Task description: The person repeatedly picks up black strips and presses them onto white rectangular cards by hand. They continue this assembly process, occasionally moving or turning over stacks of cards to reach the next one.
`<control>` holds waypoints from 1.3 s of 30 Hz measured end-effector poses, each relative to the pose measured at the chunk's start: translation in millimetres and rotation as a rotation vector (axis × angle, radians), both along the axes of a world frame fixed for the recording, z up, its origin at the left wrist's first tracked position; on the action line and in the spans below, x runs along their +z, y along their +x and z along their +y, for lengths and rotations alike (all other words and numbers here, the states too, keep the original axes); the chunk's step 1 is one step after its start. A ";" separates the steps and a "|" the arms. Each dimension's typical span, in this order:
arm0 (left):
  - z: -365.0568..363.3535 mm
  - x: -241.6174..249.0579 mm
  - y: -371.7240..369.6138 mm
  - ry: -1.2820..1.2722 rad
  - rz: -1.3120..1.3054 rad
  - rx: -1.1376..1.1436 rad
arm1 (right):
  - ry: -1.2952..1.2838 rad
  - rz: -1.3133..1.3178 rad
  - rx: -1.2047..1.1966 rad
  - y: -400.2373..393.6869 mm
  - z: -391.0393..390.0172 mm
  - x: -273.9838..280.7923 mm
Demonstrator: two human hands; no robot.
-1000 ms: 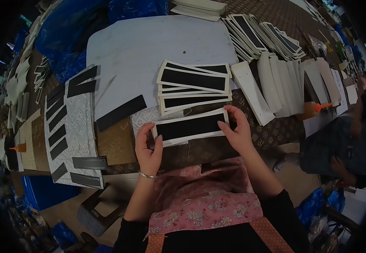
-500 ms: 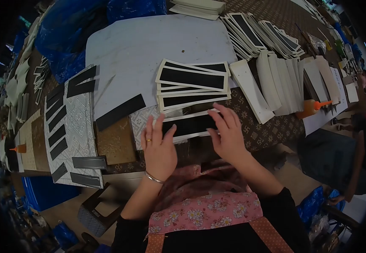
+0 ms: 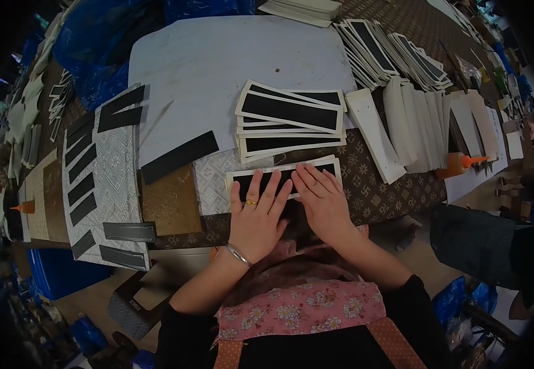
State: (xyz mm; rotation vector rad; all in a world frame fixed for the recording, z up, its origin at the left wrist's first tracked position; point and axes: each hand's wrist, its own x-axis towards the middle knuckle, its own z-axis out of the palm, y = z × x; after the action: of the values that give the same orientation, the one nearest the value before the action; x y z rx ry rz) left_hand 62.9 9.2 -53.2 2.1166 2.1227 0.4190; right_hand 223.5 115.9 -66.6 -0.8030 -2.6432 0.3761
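The left hand (image 3: 255, 215) and right hand (image 3: 321, 203) lay palm-down, side by side, fingers extended, on a white-bordered black panel (image 3: 285, 174) near the table's (image 3: 396, 190) front edge. Similar panels (image 3: 290, 112) overlapped just beyond, partly on a white sheet (image 3: 218, 67). An orange bottle (image 3: 454, 165) stood rightward.
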 end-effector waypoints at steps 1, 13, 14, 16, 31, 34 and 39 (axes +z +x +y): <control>0.0 -0.3 -0.3 -0.001 0.006 -0.003 | 0.006 0.002 0.000 -0.1 -0.1 -0.5; -3.2 6.6 -8.9 -0.016 -0.027 -0.009 | 0.056 -0.031 0.007 4.0 0.2 -2.4; -5.8 7.5 -12.5 -0.017 -0.025 -0.006 | 0.055 -0.029 0.010 6.1 1.8 -1.0; -14.1 9.8 -21.3 -0.068 0.008 0.037 | 0.117 -0.083 0.016 10.8 7.6 3.2; -17.1 -0.6 -158.3 0.050 0.016 0.466 | 0.026 0.169 -0.047 -6.7 44.1 73.7; -7.8 5.6 -160.3 -0.089 0.085 0.494 | 0.217 0.015 -0.108 -16.6 71.7 70.4; -11.7 2.5 -161.2 -0.133 0.229 0.471 | 0.041 0.084 -0.069 -0.1 59.3 46.1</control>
State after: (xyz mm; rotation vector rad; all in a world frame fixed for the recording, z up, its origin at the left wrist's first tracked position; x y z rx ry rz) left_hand -98.3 -2.5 -50.8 1.6506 2.6963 0.0680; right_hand 223.4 175.2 -20.5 -0.8441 -2.5306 0.3294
